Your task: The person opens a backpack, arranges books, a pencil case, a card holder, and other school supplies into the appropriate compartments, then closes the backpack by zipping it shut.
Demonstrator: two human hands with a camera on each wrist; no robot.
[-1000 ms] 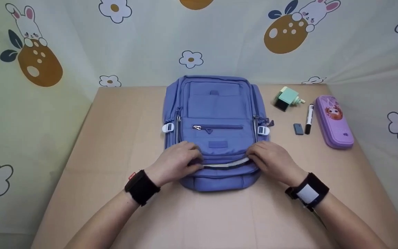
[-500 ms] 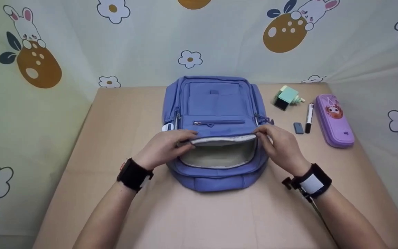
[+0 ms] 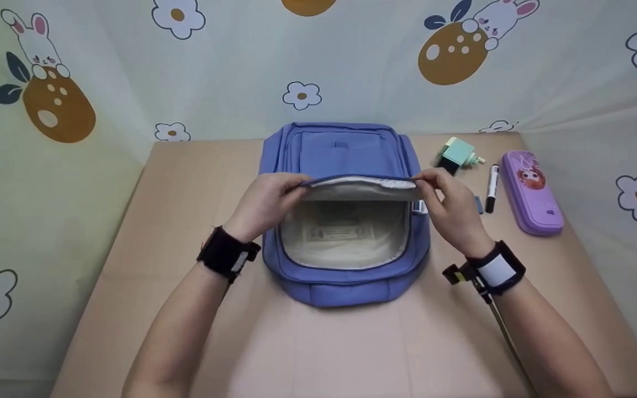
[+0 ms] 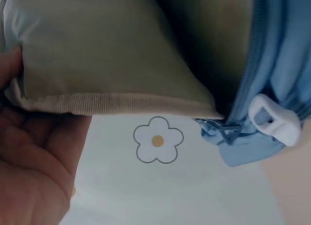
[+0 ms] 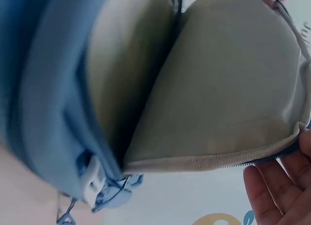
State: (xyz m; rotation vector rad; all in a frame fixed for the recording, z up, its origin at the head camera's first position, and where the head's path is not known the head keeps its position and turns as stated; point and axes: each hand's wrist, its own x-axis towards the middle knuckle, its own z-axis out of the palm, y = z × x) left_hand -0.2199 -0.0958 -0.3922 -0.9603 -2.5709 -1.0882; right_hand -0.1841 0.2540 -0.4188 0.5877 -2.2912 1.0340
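A blue backpack [image 3: 346,290] lies on the table with its front flap lifted, showing a pale grey lining [image 3: 346,243] inside. My left hand [image 3: 266,202] pinches the flap's left corner between thumb and fingers. At the opposite corner my right hand [image 3: 454,213] pinches the same edge. Seen from the left wrist, the flap's beige binding [image 4: 126,103] runs from my left hand [image 4: 36,162] to the zipper's end beside a white buckle [image 4: 274,120]. In the right wrist view, fingers of my right hand [image 5: 284,186] lie under the flap's rim.
To the right of the backpack are a mint-green and black object [image 3: 458,155], a black-and-white marker [image 3: 492,188], a small blue-grey block [image 3: 479,205] partly behind my right hand, and a purple pencil case [image 3: 533,193]. A patterned curtain [image 3: 241,66] hangs behind the table.
Both hands have moved up and away from the body, pulling the flap with them. The backpack's mouth has gone from a narrow slit to a wide gap.
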